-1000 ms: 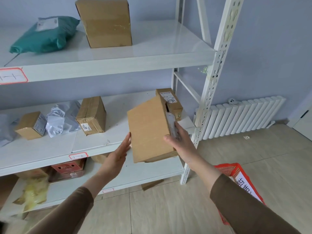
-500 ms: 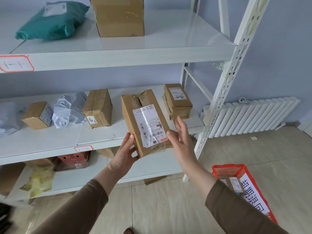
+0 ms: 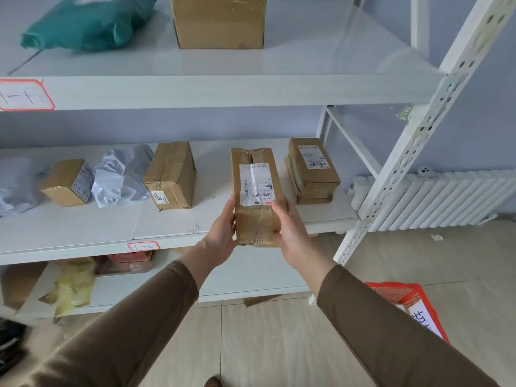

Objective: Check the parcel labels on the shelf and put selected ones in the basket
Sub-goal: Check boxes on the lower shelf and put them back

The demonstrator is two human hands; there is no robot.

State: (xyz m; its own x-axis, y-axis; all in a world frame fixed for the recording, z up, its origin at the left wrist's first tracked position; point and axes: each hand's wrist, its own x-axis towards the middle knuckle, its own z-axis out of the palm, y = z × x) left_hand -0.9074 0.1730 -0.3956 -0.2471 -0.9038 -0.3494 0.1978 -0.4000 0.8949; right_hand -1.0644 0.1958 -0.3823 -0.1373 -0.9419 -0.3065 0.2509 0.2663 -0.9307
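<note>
I hold a long brown cardboard parcel [image 3: 255, 216] in front of the middle shelf [image 3: 83, 227], its white shipping label facing me. My left hand [image 3: 222, 233] grips its left side and my right hand [image 3: 290, 233] grips its right side, thumb over the top face. To its right on the shelf lies a smaller labelled parcel [image 3: 311, 171]. A taped box [image 3: 171, 175], a grey poly bag [image 3: 120, 177] and a small box [image 3: 68, 182] stand further left. The red basket [image 3: 402, 297] sits on the floor at lower right, partly hidden by my right sleeve.
The top shelf carries a green poly bag [image 3: 89, 20] and a large carton [image 3: 219, 20]. The bottom shelf holds a yellow bag [image 3: 69, 286] and a reddish box [image 3: 125, 262]. A white perforated upright [image 3: 405, 141] and a radiator [image 3: 446, 199] stand to the right. Tiled floor lies below.
The parcel has been turned from its plain side to label-up, then straightened to point away from me. Both hands have closed on its sides. The view has moved closer to the shelf.
</note>
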